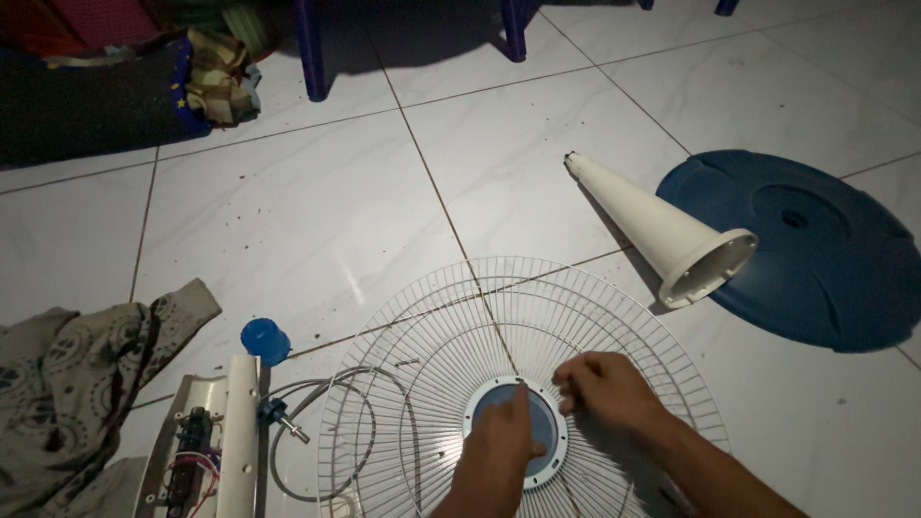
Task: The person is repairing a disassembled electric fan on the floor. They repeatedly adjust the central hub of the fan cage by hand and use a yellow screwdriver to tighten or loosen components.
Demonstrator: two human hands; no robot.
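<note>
Nearest the camera, both hands are working at the middle of a round white wire fan guard (pixel 523 384) that is lying flat on the tiled floor (pixel 317 211). The left hand (pixel 499 451) is resting on the blue centre disc (pixel 537 422), its index finger stretched out and pointing away from the person, the other fingers loosely curled and gripping nothing. The right hand (pixel 604 388) is sitting just beside it at the disc's far right rim, fingers pinched together on the rim or on something too small to make out. Both hands are touching the hub, so neither is nearer. Being round, the guard has no long axis; its face is turned upward.

To the left, a white housing (pixel 225 441) with exposed wiring is lying near a small blue cap (pixel 265 341). Farther off to the right, a white conical stand tube (pixel 662 230) is lying on its side, narrow end pointing away and leftward, its wide mouth touching a dark blue round base (pixel 806 249).
</note>
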